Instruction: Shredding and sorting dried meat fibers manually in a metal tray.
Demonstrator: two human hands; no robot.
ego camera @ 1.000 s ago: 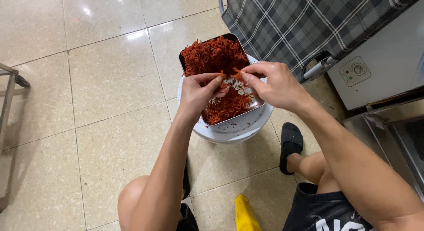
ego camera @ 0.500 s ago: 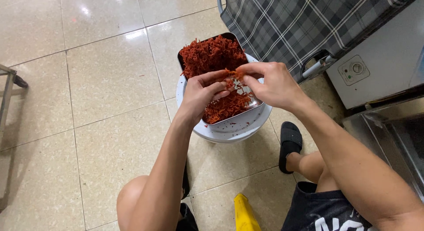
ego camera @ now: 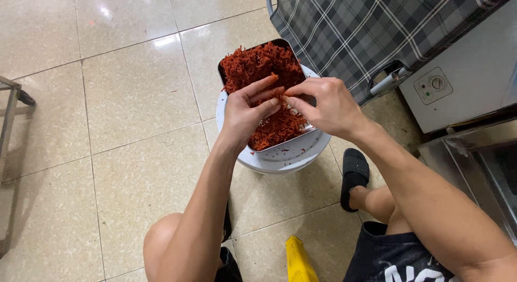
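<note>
A metal rectangular tray [ego camera: 223,73] heaped with red shredded food [ego camera: 258,66] rests on top of a white round bucket [ego camera: 291,155]. Over the tray's near half, my left hand [ego camera: 245,112] and my right hand [ego camera: 326,104] meet fingertip to fingertip. Both pinch red shreds between thumb and fingers. The fingers are stained red. My forearms hide the tray's near edge in part.
The floor is glossy beige tile. A plaid fabric folding chair [ego camera: 350,29] stands behind the bucket, and a white appliance with a dial [ego camera: 458,88] is at right. A black sandal [ego camera: 354,174] is on my foot. A yellow object [ego camera: 299,260] lies near my knees. A metal frame [ego camera: 11,109] stands at far left.
My hands have drawn closer together over the tray, and the pale patch seen between them earlier is now covered by fingers and red shreds.
</note>
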